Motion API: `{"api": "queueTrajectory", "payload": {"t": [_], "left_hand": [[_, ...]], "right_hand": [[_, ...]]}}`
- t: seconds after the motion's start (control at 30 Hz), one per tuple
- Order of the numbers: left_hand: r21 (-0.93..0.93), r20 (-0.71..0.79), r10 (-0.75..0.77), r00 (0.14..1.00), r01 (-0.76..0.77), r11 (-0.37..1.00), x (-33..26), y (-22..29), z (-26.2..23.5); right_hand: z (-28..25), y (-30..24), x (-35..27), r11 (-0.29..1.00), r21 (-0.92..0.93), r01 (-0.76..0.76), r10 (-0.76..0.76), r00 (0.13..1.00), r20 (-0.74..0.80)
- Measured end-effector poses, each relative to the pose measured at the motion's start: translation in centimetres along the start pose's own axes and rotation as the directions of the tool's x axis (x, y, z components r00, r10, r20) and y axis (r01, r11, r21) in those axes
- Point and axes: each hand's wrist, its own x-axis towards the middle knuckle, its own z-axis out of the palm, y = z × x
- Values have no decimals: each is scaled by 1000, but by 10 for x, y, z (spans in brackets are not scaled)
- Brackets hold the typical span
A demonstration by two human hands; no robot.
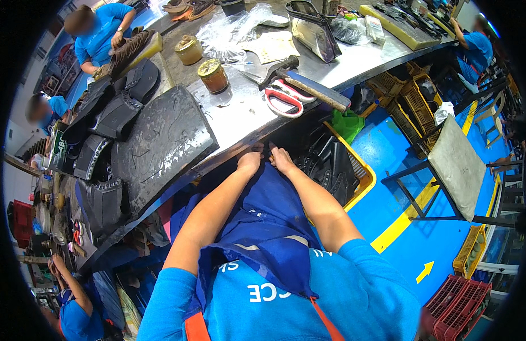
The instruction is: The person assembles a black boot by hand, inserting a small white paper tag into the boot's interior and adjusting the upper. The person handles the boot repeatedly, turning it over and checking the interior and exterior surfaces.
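Note:
Both my hands are low in front of the metal table's near edge, over the lap of my dark blue apron (268,196). My left hand (251,160) is closed, its fingers curled down. Close beside it, my right hand (282,159) is closed too, thumb toward the left hand. Dark material lies between and under them, and I cannot make out what they grip. On the table (240,122) above them lie red-and-white scissors (284,100) and a hammer (317,90). Black shoe uppers (116,116) and a dark flat sheet (160,148) lie to the left.
Two glue jars (214,76) stand on the table, with clear plastic bags (232,31) behind. A yellow crate (362,173) of black shoe parts sits below right, near a padded chair (457,165) on the blue floor. Co-workers (106,28) work around the table.

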Motion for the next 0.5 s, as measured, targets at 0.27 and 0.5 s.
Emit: {"api": "queueTrajectory", "payload": {"t": [0.27,0.5], "left_hand": [[-140,-12,10,1000,-12,990,8,-14,0],[-87,-5,29,1000,-30,996,0,-5,-1]], "right_hand": [[4,3,5,1000,-20,10,-11,1000,-27],[3,3,5,1000,-17,25,-25,1000,10]]}}
